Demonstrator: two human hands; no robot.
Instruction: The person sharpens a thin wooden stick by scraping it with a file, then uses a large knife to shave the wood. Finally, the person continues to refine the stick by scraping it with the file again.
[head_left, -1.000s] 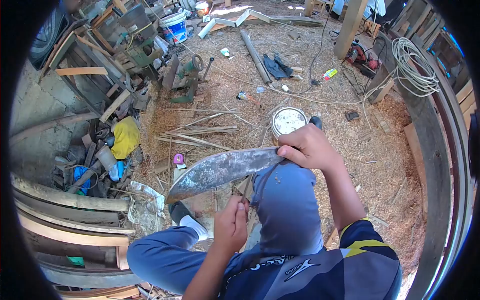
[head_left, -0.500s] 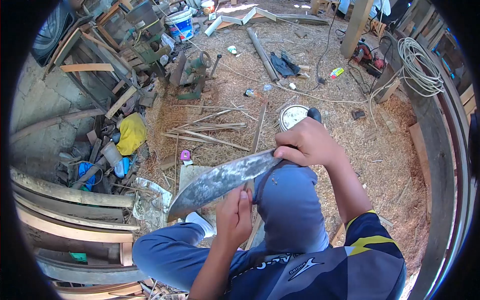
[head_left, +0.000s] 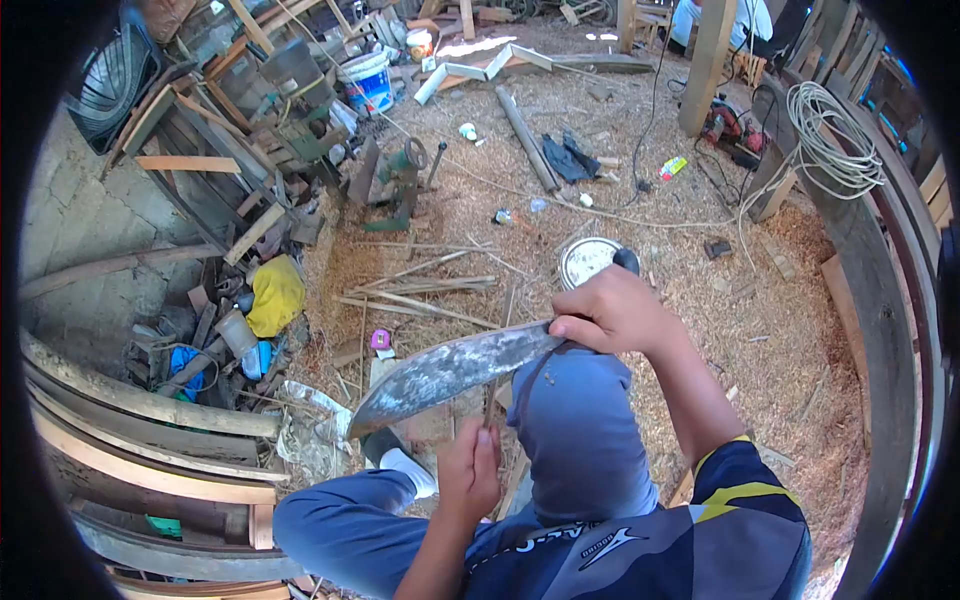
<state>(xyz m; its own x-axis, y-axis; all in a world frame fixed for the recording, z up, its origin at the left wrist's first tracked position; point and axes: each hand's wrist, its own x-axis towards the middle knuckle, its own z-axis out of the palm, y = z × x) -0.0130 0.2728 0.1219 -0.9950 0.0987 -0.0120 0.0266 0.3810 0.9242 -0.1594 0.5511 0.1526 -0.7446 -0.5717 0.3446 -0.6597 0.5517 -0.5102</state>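
A broad machete with a worn, mottled blade lies across the view, its tip toward the lower left. Its handle end is in my right hand, which is closed round it above my bent knee; a dark knob shows past the hand. Below the blade, my left hand is closed on a thin wooden stick. The stick stands up from the fingers and passes behind the blade, close to its edge; whether they touch I cannot tell.
Thin wood strips and a pink tape measure lie on the shavings-covered floor. A round white lid is beyond my right hand. Timber lines both sides, with coiled rope at right. A person sits at the far back.
My left hand has moved slightly down, away from the blade, with the stick in it. The machete sits a little lower, and the view has shifted slightly.
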